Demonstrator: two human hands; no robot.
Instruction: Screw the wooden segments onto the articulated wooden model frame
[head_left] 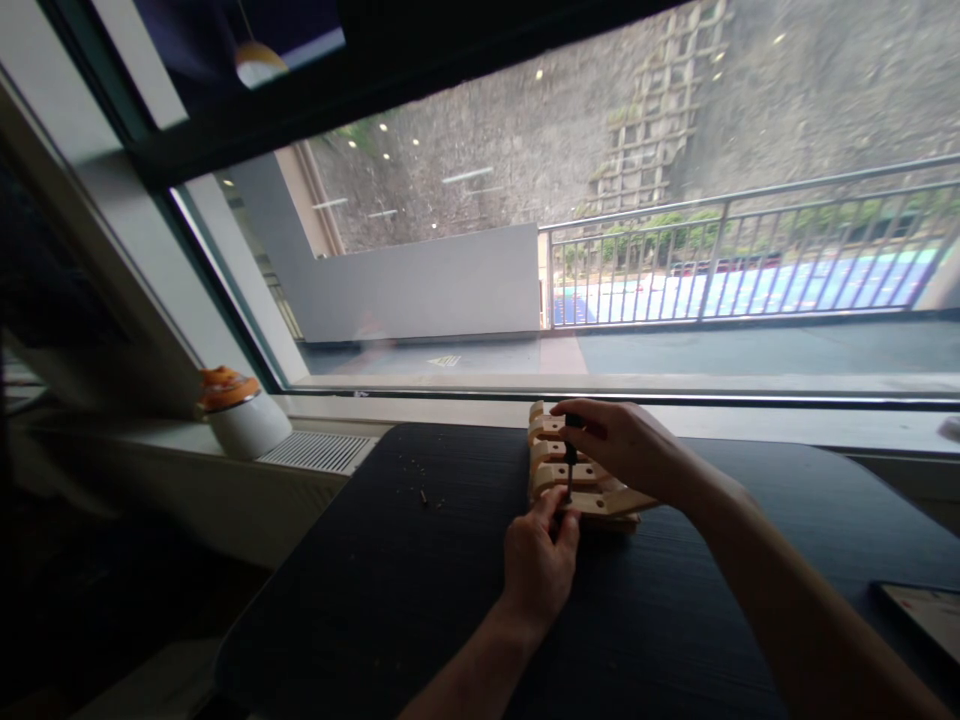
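A pale wooden assembly (553,475) with several parallel drilled bars sits near the table's window side. My right hand (630,445) is wrapped round the black handle of a screwdriver (571,462), which stands upright with its shaft pointing down. Its tip meets the nearest bar at one of the holes; whether a screw is under it is hidden. My left hand (538,560) pinches that same bar, thumb and fingers on either side of the tip. Another angled wooden piece (634,500) reaches out to the right, below my right wrist.
The assembly stands on a dark table (360,600) with rounded corners. Small screws (424,498) and crumbs lie left of the assembly. A white pot with an orange top (244,415) stands on the sill beside a vent grille (319,450). A flat dark-edged object (919,615) lies at right.
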